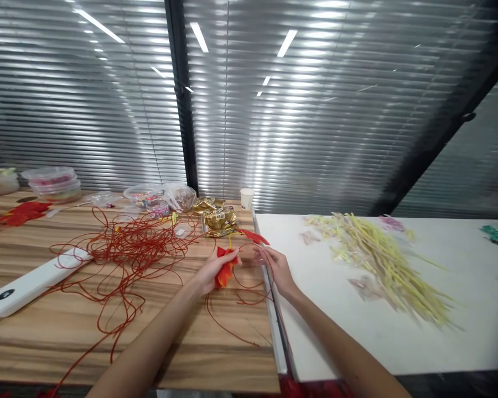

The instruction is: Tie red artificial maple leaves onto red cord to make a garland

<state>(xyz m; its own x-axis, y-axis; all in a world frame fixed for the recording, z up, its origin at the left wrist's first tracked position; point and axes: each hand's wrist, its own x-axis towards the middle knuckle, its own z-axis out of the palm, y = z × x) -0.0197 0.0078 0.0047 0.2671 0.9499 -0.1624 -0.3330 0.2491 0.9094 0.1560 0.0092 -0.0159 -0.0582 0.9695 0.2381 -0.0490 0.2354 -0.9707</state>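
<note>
In my left hand [211,272] is a small red and orange flower-like piece [224,268], pinched between thumb and fingers above the wooden table. A short yellow stem sticks up from its top. To the right, my right hand [277,270] has its fingers closed on a thin red cord [269,260], which loops down over the table seam. Just beyond both hands lies a flat red piece [255,237]. A large tangle of red cord [136,243] spreads on the wood to the left of my left hand.
A white power strip [37,284] lies at left. Gold wrappers [219,221], a paper cup [246,198] and clear plastic tubs [53,185] stand along the back. Yellow strips [385,265] cover part of the white table [327,337]. Window blinds rise behind.
</note>
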